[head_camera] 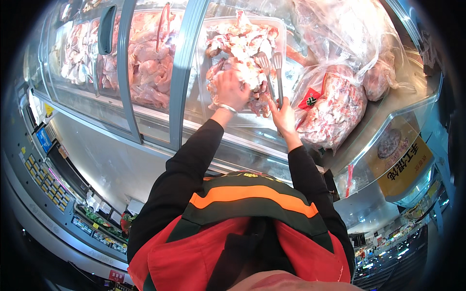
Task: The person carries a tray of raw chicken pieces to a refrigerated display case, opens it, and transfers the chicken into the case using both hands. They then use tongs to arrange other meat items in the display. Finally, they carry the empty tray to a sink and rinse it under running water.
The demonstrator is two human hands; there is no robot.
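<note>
Raw poultry pieces (240,40) lie heaped in a clear plastic tray (282,32) inside a glass-fronted display case. My left hand (232,89), with a bracelet at its wrist, reaches onto the near left part of the heap. Glare and the meat hide its fingertips, so whether it grips a piece is unclear. At the tray's right side, my right hand (283,116) is closed around the handle end of metal tongs (279,82). Their two slotted tips point away from me, slightly apart, over the right side of the heap, with no piece visible between them.
Right of the tray, a clear plastic bag (333,109) of frozen-looking meat rests beside more plastic wrapping (338,32). Grey sliding-door frames (189,62) cross the case on the left, with poultry (151,72) behind them. A curved clear panel (393,112) edges the right side.
</note>
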